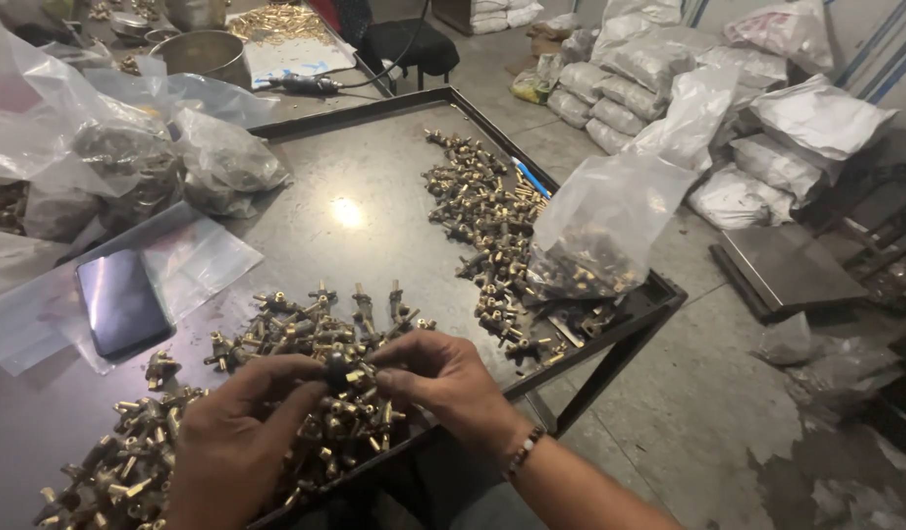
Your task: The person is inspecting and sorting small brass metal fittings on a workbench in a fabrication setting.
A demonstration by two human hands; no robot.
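Left hand: the left hand (227, 442) lay over the near heap of brass fittings (276, 393), fingers curled, thumb and forefinger pinched on one small brass piece (340, 371).
Right hand: the right hand (448, 383) met the left at that same piece, fingertips closed on its other end; a bead bracelet (524, 451) sat on the wrist.
Held piece: at the near edge of the metal tray (374, 167), just above the heap, between both hands. Its long axis appeared to run roughly left to right, hand to hand; mostly hidden by fingers, so which end pointed where could not be told.
Heaps: two loose spreads of fittings, the near one under the hands and a long band (482, 216) running up the right side of the tray. Pieces far too many to count.
Bags on tray: one clear bag (600, 226), part-filled with fittings, standing at the right rim.
Bags at left: several filled clear bags (149, 157), exact count unclear.
Phone: one dark phone (122, 304) lying flat on plastic sheet, left of the near heap.
Floor: a pile of white sacks (728, 108) well off to the right.
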